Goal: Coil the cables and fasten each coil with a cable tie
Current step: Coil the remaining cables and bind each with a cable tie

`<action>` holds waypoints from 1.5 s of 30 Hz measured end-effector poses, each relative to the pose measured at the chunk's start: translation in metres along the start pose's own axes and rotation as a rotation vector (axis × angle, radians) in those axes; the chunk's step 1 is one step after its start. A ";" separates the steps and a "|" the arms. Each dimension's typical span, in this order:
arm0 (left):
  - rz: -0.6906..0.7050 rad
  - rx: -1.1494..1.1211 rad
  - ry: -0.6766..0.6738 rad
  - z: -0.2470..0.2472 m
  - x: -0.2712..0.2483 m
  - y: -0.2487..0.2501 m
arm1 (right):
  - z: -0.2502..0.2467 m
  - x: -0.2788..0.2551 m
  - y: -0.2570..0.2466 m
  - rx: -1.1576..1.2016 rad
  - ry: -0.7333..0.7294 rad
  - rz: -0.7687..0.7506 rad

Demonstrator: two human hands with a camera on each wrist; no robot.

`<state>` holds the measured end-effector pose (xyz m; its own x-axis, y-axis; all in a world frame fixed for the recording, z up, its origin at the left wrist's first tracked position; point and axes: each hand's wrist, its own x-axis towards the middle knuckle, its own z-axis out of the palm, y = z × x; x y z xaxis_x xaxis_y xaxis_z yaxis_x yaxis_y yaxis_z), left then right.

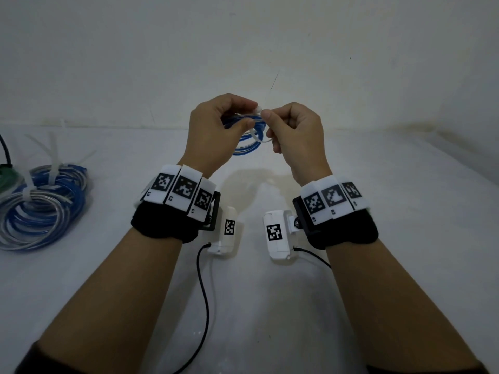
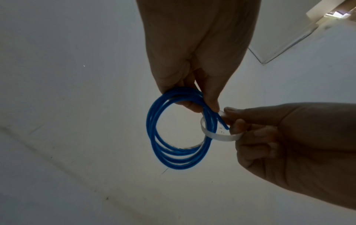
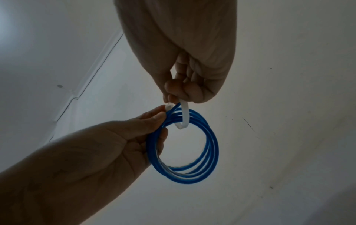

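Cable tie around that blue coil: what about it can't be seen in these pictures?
- Whether the cable tie tail has entered its head: the fingers cover the joint in the head view; both wrist views are dim.
- Where the blue coil crosses the left hand: hidden by its fingers.
- The finished coils: cut by the head view's left edge.

Cable tie [image 2: 219,137] ends hidden inside both fists — green object [image 1: 6,175] cut off at left edge

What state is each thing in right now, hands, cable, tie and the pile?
Left hand: grips the blue coil.
Right hand: pinches the cable tie.
Blue coil: coiled, held up.
Cable tie: looped around the coil, still slack.
Finished coils: tied, lying on the table.
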<state>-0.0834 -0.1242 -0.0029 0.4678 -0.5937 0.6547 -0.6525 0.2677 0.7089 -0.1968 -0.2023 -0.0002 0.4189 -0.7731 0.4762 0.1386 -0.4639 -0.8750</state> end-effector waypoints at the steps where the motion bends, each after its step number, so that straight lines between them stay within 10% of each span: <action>1: 0.008 -0.003 0.000 0.000 0.000 0.000 | -0.001 0.000 -0.001 0.007 -0.009 0.002; 22: 0.107 0.043 -0.115 -0.010 0.000 0.004 | -0.011 0.000 -0.017 0.211 -0.233 0.271; 38: 0.062 0.047 -0.349 -0.024 -0.027 0.027 | -0.004 0.023 -0.037 0.060 -0.045 0.533; 45: 0.065 0.002 -0.259 -0.041 -0.023 0.035 | 0.003 0.003 -0.046 0.136 -0.283 0.482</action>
<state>-0.0929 -0.0702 0.0177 0.2564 -0.7499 0.6099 -0.6773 0.3108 0.6669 -0.1994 -0.1819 0.0413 0.6847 -0.7288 -0.0046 -0.0208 -0.0132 -0.9997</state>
